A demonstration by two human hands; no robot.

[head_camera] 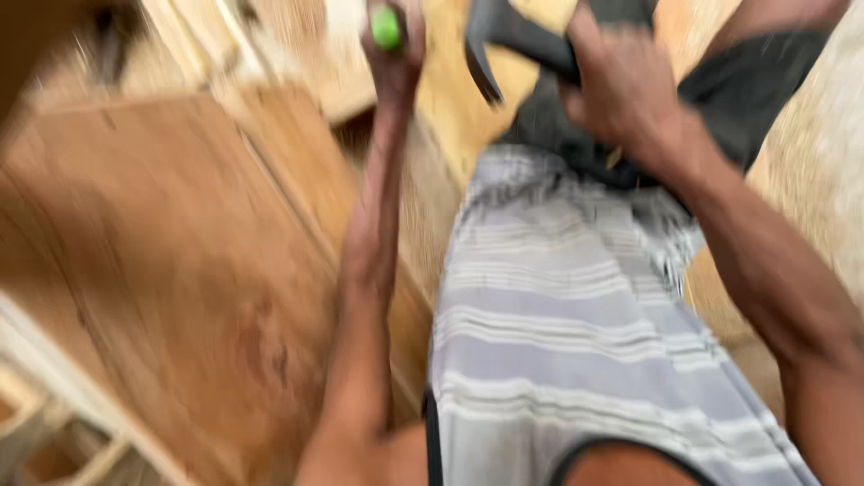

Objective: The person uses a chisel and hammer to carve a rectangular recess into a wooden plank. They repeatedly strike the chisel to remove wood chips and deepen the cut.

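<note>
Hands: we see two, both raised toward the far edge of the view, and the whole picture is smeared by motion.
Left hand: our left hand (394,54) is closed in a fist around a slim tool with a bright green handle (386,27); only the green end shows, so we cannot tell what kind of tool it is.
Right hand: our right hand (621,90) is wrapped tight around the dark handle of a claw hammer (490,49), whose curved claw points down and to the left, just beside the left hand but apart from it.
Where the things are: both tools are held in the air above the lap, over pale timber at the far side; neither rests on anything.
Step in hand: we judge this to be the setting-up of a hammer blow, the green-handled tool placed and the hammer lifted.
Next move calls for: in our view, a steady left hand and a short, square swing, since the hammer head passes close to the left knuckles.
Surroundings: a large brown plywood board (171,270) lies to the left, with pale wooden battens (63,396) at its near left corner; grey striped shorts (576,324) fill the middle.
Count: two hands, one hammer, one green-handled tool, one plywood board; the battens are too blurred to count.
</note>
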